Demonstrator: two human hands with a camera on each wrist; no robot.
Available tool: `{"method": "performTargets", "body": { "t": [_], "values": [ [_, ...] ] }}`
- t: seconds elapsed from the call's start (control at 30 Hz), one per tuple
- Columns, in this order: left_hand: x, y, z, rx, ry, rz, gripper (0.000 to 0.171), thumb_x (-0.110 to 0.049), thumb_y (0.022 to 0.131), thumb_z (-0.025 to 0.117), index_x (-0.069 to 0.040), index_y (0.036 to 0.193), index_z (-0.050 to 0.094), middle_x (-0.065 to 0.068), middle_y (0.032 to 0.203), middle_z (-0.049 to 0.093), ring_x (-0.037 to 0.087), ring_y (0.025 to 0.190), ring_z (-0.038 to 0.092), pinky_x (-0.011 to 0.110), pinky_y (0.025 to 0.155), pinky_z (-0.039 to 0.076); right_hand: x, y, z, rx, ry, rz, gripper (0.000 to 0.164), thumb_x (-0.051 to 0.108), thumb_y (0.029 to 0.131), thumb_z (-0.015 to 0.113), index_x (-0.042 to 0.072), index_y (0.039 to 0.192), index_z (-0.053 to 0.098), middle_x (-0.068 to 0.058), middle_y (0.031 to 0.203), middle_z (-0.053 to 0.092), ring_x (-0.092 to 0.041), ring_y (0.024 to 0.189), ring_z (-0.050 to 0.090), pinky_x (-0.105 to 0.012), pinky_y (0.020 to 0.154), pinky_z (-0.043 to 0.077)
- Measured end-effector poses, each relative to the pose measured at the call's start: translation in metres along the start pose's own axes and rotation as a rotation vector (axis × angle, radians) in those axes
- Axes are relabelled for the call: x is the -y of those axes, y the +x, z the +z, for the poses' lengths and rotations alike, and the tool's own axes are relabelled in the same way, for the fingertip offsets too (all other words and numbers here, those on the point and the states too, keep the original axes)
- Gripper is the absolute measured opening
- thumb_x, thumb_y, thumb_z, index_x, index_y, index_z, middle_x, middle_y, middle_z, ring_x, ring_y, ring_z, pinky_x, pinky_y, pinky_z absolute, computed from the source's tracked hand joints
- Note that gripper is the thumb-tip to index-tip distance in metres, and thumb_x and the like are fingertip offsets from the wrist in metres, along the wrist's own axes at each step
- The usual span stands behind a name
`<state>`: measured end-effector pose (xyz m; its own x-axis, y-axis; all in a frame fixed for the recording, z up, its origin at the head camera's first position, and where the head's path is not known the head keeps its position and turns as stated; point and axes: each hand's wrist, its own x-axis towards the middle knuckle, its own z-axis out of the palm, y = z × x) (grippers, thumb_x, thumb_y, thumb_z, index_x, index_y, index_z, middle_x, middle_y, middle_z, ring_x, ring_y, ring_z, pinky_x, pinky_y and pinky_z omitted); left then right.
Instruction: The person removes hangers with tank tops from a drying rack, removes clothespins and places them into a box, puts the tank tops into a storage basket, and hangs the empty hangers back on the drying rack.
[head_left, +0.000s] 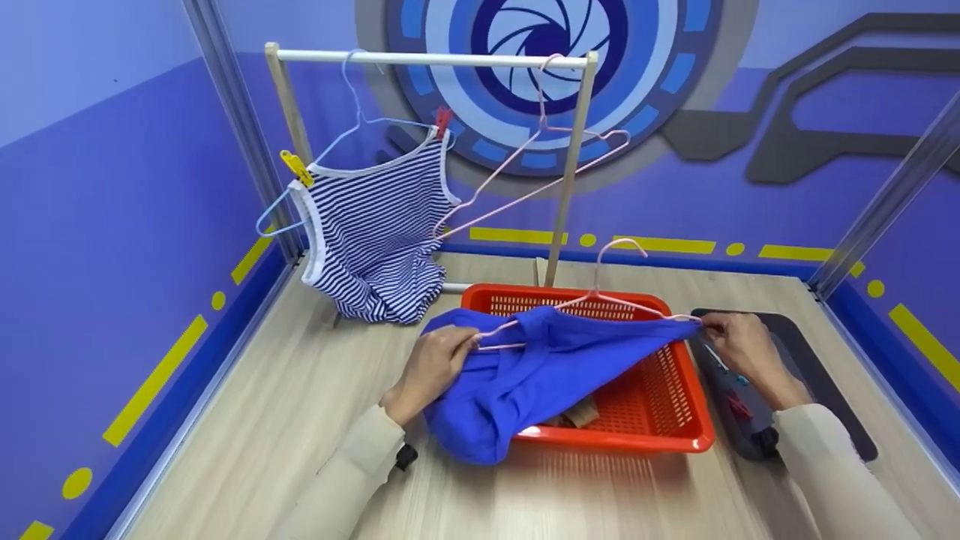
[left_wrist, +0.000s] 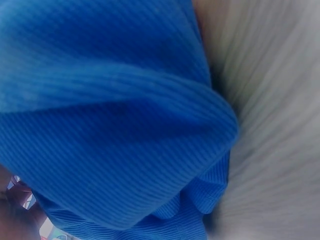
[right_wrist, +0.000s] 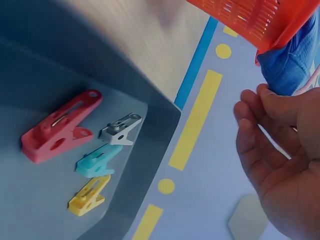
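Note:
A blue ribbed garment (head_left: 517, 382) hangs across a pink wire hanger (head_left: 596, 279), low over the red basket. My left hand (head_left: 427, 367) grips the left arm of this hanger, with the cloth bunched and drooping below. At the opposite end, my right hand (head_left: 742, 346) pinches the garment's corner by the hanger's tip. Its thumb and fingertips meet at the blue cloth (right_wrist: 286, 67) in the right wrist view. Folds of the garment (left_wrist: 115, 155) fill most of the left wrist view.
The red basket (head_left: 694, 424) has brown cloth inside. Behind stands a rack (head_left: 450, 58) with a striped top (head_left: 375, 202) clipped to a blue hanger and another pink hanger (head_left: 499, 169). At right, a grey tray (right_wrist: 30, 190) holds clothespins, including a red clothespin (right_wrist: 60, 127).

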<state>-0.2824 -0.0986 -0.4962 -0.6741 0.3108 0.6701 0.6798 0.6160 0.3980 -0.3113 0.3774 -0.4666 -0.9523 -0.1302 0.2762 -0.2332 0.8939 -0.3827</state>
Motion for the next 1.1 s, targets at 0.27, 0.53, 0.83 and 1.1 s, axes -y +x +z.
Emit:
{"method": "performTargets", "body": {
  "t": [0.27,0.53,0.83,1.1],
  "values": [
    [-0.001,-0.001,-0.001,0.008,0.001,-0.001,0.015,-0.018,0.097,0.062,-0.008,0.097,0.074,0.002,0.086,0.073,0.016,0.079,0.067,0.032,0.074,0.055,0.0,0.002,0.005,0.119,0.048,0.034,0.016,-0.001,0.092,0.052,0.002,0.095,0.067,-0.006,0.069,0.054,-0.016,0.057,0.051,-0.025,0.046,0.039],
    [-0.002,0.0,-0.002,0.011,0.013,0.002,0.015,-0.018,0.097,0.062,-0.009,0.098,0.074,0.002,0.088,0.073,0.016,0.081,0.068,0.032,0.076,0.056,0.01,-0.003,-0.01,0.101,0.062,0.013,0.033,0.006,0.09,0.058,0.002,0.122,0.064,-0.021,0.105,0.067,-0.031,0.081,0.064,-0.043,0.066,0.059],
    [-0.002,0.002,-0.004,0.01,0.029,0.003,0.016,-0.019,0.098,0.06,-0.009,0.096,0.073,0.0,0.087,0.073,0.016,0.079,0.066,0.034,0.074,0.055,0.023,-0.002,-0.012,-0.027,-0.004,-0.083,0.02,0.017,0.093,0.068,0.005,0.108,0.071,-0.014,0.097,0.07,-0.027,0.082,0.064,-0.047,0.072,0.058],
    [-0.004,0.001,-0.004,0.04,0.048,-0.013,0.018,-0.021,0.099,0.059,-0.01,0.097,0.073,0.001,0.088,0.073,0.017,0.081,0.067,0.034,0.076,0.055,0.025,0.0,-0.007,0.009,0.001,-0.031,0.018,0.016,0.095,0.065,0.003,0.107,0.07,-0.015,0.093,0.069,-0.023,0.075,0.059,-0.035,0.064,0.055]
  ]
}}
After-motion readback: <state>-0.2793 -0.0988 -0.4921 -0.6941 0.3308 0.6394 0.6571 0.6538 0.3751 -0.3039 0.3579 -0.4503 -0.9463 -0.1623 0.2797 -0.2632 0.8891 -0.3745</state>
